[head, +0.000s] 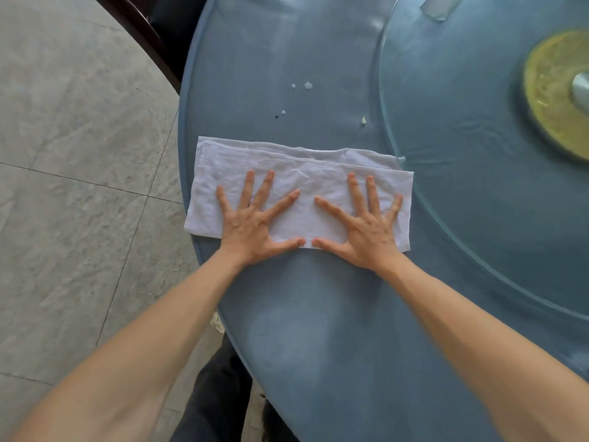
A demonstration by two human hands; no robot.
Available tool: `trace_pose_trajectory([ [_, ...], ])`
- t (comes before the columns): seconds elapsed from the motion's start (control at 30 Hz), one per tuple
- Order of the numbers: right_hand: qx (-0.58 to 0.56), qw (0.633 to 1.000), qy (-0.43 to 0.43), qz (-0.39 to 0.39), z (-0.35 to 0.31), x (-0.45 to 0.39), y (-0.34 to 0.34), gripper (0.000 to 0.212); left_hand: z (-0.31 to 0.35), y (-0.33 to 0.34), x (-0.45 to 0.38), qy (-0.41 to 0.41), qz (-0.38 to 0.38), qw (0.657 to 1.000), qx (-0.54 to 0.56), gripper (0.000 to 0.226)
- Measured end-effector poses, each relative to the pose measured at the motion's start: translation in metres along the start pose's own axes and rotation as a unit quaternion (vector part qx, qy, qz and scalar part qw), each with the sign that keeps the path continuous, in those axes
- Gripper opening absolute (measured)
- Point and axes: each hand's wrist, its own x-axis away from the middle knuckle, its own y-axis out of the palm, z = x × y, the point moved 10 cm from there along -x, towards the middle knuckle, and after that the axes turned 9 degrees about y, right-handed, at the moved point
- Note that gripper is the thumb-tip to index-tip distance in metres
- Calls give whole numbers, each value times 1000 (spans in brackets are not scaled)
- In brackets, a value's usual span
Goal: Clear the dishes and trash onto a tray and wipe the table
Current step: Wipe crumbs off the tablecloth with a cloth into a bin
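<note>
Now one white folded cloth (296, 186) is lying on the blue round table (318, 330), near its left edge, its long axis running left to right across the view. Two hands are pressing flat on it: the left hand (251, 223) and the right hand (366, 228), both with fingers spread wide and straight, gripping nothing. Beyond the cloth, about four small droplets (308, 85) and one pale crumb (363, 120) are sitting on the table, beside one glass turntable (446, 106).

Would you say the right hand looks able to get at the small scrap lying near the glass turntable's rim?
Probably yes: the right hand rests flat on the cloth, and only bare table lies between it and the scrap.
</note>
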Motion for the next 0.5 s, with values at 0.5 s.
trace_pose_trajectory([
  [0.5,-29,997,69,-1,-15,-212,-32,84,-128,-34,-196,36,7,999,11,96],
])
